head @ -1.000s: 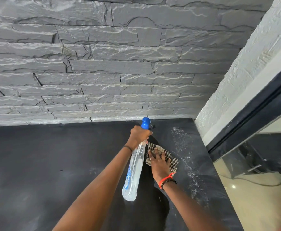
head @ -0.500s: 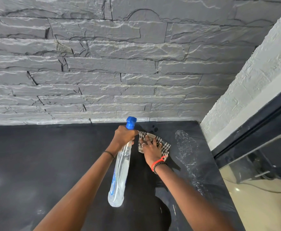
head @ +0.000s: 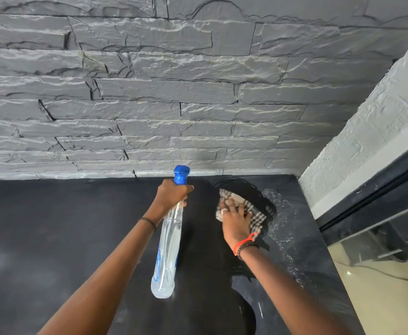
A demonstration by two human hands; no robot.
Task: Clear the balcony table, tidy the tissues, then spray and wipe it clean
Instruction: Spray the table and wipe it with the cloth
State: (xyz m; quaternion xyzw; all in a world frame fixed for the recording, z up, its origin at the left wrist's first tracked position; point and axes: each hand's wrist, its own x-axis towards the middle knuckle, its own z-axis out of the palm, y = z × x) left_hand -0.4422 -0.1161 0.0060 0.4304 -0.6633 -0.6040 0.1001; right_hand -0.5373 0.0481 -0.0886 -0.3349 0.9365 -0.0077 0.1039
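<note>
My left hand (head: 172, 193) grips the neck of a clear spray bottle (head: 168, 247) with a blue trigger head, held above the black table (head: 53, 238), its base pointing back toward me. My right hand (head: 234, 220) presses flat on a checked cloth (head: 255, 215) near the table's far right corner. A dark wet patch surrounds the cloth and runs back along the table under my right forearm. Dusty whitish streaks lie to the right of the cloth.
A grey stone-clad wall (head: 174, 93) rises directly behind the table. A white textured wall (head: 367, 141) and a dark door frame (head: 379, 194) stand at the right. Past the table's right edge lies a beige floor (head: 379, 298) with a cable.
My right hand has slid the cloth to the right and toward the far corner, widening the wet patch. The left hand with the bottle has held its place.
</note>
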